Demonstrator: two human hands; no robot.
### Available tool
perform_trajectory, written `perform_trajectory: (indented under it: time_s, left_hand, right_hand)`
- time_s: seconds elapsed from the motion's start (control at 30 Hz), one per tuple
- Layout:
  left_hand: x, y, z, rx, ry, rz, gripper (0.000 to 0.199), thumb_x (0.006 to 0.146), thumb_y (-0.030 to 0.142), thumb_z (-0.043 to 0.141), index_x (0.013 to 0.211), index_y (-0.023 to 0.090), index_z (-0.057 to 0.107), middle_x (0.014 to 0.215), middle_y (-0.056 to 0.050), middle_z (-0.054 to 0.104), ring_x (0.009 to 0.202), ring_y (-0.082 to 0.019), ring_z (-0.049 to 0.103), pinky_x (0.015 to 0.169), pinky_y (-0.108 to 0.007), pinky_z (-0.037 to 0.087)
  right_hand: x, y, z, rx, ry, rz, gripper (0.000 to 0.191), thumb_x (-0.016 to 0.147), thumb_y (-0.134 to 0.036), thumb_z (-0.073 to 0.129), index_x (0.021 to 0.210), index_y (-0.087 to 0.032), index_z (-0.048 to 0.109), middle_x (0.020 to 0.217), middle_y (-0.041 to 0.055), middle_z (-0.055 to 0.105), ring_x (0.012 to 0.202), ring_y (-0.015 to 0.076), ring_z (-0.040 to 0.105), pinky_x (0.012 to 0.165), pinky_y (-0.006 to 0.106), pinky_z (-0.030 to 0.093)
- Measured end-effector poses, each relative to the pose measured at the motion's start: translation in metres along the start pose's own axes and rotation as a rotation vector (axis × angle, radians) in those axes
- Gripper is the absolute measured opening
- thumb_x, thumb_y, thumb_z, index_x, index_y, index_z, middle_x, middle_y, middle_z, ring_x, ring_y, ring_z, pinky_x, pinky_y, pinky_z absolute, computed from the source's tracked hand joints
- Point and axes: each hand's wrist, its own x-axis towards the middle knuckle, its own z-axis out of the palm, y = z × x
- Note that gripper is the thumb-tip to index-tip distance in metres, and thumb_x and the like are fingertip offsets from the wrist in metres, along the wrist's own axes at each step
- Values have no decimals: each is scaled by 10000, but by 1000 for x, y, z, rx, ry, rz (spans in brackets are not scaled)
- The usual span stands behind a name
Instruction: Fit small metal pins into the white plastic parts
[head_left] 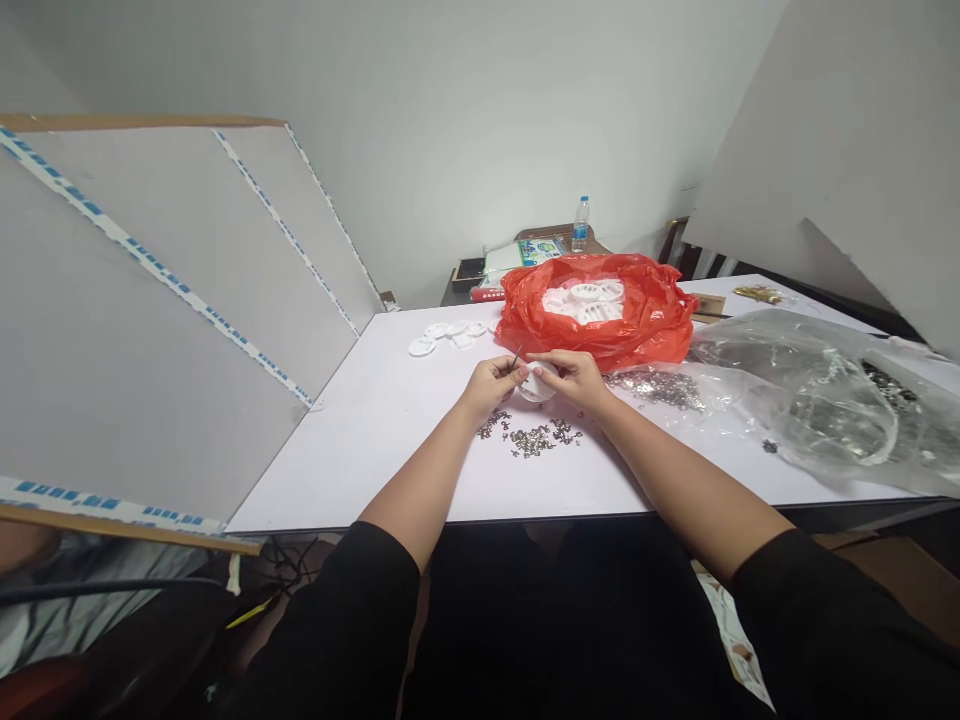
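Black sleeves (330, 600) lie nearest, at six o'clock. The left hand (491, 388), fingers curled closed, pinches a thin dark stick (517, 355); the right hand (576, 378), half closed, grips the white disc (538, 385) between them. Around the disc: metal bits (531, 442) at six, a red bag (656, 325) at one, more discs (422, 346) at ten.
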Motion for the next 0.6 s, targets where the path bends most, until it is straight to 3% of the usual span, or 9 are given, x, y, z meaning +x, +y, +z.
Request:
perform_trajectory:
  time_s: [0.3,0.37,0.47,0.6]
  left_hand:
    - [0,1,0,-52,27,-34,561,620,576,862,825,132,588,503,64,389,384,-28,282,387,-201,132]
    - [0,1,0,-62,39,-35,566,615,581,864,819,135,580,505,63,392,388,-27,287,390,-199,131]
    - [-1,5,0,-73,40,-29,570,610,579,867,811,138,567,522,61,406,394,-20,279,393,-198,129]
    - [-4,11,-1,-77,-3,-45,585,593,576,874,815,138,557,537,66,415,394,-12,275,395,-194,142]
  right_hand:
    - [0,1,0,174,-124,104,672,819,-574,640,1303,-108,624,1185,113,649,986,144,655,850,231,537]
    - [-1,-3,1,236,-178,191,738,771,-603,679,1294,-89,589,1114,121,659,849,130,658,739,225,544]
    - [-2,-9,2,338,-265,348,766,730,-660,695,1192,-62,568,833,82,646,577,91,568,538,209,477]
    - [-1,-14,0,420,-271,401,745,693,-652,734,1121,-59,589,741,47,611,508,53,500,476,171,407]
